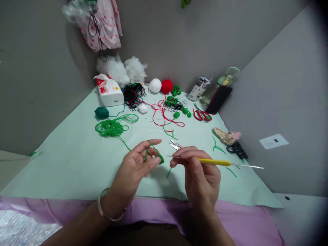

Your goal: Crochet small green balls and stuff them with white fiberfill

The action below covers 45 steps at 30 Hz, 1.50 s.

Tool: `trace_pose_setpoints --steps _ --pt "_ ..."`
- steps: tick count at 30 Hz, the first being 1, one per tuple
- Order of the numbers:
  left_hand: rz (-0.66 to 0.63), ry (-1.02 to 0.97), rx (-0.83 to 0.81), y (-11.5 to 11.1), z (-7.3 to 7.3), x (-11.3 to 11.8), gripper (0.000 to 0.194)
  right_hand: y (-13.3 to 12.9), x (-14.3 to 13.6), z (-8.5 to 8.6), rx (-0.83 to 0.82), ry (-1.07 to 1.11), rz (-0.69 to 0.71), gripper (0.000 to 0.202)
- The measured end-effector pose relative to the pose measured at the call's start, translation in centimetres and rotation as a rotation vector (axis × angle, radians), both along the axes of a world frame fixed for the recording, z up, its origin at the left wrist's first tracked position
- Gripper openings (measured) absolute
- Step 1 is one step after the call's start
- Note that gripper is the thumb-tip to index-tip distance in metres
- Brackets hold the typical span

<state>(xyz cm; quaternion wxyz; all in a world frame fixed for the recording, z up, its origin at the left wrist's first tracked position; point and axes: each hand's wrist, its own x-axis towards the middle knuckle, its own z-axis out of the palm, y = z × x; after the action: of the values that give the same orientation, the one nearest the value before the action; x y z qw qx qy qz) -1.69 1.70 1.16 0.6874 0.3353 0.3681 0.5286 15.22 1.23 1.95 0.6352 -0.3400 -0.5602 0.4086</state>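
Between the thumb and fingers of my left hand (139, 162) is a small green crocheted piece (161, 159), with green yarn looped over the raised index finger. That yarn runs back to a loose green yarn heap (110, 127) on the table. My right hand (201, 174) grips a crochet hook with a yellow handle (215, 162). The hook's thin metal tip points left, a short way right of the green piece and apart from it. Small scissors (175, 145) lie just behind my right hand, partly hidden by it.
Behind my hands on the table (77, 164) lie tangled red yarn (161, 111), black yarn (133, 95), white and red balls, and a tissue pack (109, 90). Red-handled scissors (202, 115), a pen cup (198, 89), a bottle and a dark phone are at the right.
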Motion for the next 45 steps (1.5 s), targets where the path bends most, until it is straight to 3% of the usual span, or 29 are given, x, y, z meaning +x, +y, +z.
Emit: trace_pose_setpoints --steps 11,20,28,31,37,45 --pt "0.017 0.033 -0.007 -0.1 0.1 0.2 0.040 -0.2 -0.3 0.0 0.017 -0.095 0.005 0.024" --pt "0.052 0.067 0.003 -0.2 0.4 0.0 0.069 -0.4 -0.2 0.2 0.046 -0.176 -0.016 0.024" --pt "0.012 0.056 -0.035 -0.1 0.7 0.1 0.075 0.1 -0.5 -0.4 -0.057 0.044 0.079 0.023" --pt "0.024 0.014 -0.043 0.0 0.7 0.2 0.076 0.3 -0.8 -0.9 -0.066 0.036 0.086 0.019" --pt "-0.012 -0.042 -0.058 0.2 0.8 0.2 0.098 0.6 -1.0 -0.9 -0.133 0.109 0.125 0.019" --pt "-0.044 0.015 0.000 0.1 0.9 -0.1 0.088 1.0 -0.4 -0.2 -0.186 0.163 0.191 0.023"
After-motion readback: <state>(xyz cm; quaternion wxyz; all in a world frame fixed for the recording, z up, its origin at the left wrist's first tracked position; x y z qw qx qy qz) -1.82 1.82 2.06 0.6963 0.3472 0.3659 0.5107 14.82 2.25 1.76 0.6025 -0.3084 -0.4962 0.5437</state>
